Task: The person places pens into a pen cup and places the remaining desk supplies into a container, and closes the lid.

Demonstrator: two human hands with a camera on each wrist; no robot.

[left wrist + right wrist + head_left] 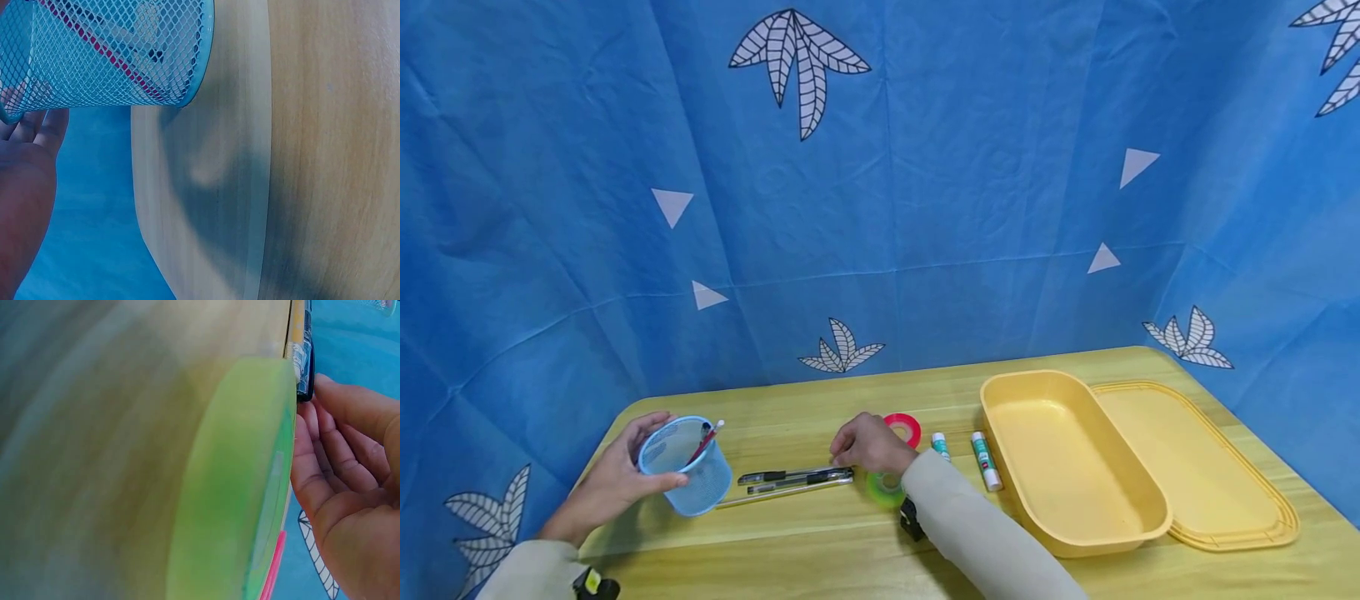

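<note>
My left hand grips a light-blue mesh pen holder, thumb along the near side and fingers around the far side. The holder leans to one side at the table's left; a red-and-white pen and a darker item show inside. My right hand reaches down to the right ends of two black-and-clear pens lying side by side. In the right wrist view its thumb is right at a pen's end, other fingers bent beside it; I cannot tell whether it pinches the pen. A thin yellowish stick lies in front.
A green tape roll and a red tape roll lie by my right hand. Two glue sticks lie farther right, beside a yellow bin and its flat lid. A blue curtain hangs behind the wooden table.
</note>
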